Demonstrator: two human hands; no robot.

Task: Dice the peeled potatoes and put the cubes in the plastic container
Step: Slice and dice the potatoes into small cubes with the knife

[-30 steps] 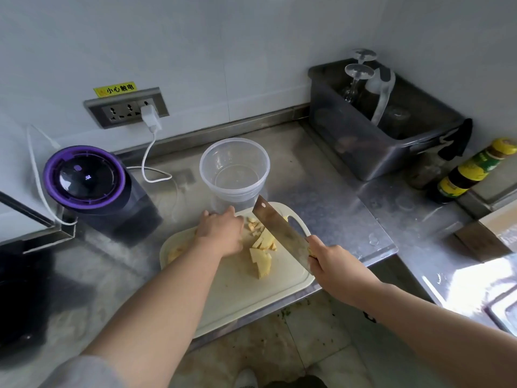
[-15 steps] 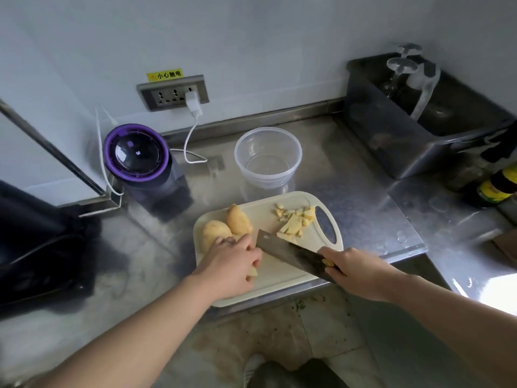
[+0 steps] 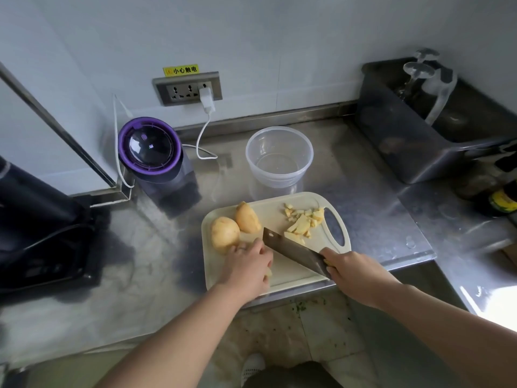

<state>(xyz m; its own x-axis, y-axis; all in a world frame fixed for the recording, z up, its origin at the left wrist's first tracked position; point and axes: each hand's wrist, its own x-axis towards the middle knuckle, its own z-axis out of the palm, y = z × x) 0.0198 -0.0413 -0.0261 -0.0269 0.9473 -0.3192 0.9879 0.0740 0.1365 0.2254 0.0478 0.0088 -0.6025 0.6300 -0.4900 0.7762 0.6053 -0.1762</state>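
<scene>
At lower centre the left hand (image 3: 247,264) curls over a pale peeled potato piece (image 3: 247,237) on the cream plastic cutting board (image 3: 288,273). The right hand (image 3: 355,271) grips the steel cleaver (image 3: 293,252) — blade beside the knuckles. Tuck fingertips and cut evenly. The clear round plastic container (image 3: 279,158) stands empty above the board, on the steel bench (image 3: 377,219).

On the stainless steel worktop (image 3: 363,197), a dark appliance with a purple-ringed domed lid (image 3: 149,147) stands below a grey wall socket strip (image 3: 187,88) holding a white plug (image 3: 206,99). At right, a dark grey plastic tub (image 3: 405,152) holds upturned clear glasses (image 3: 418,71).
</scene>
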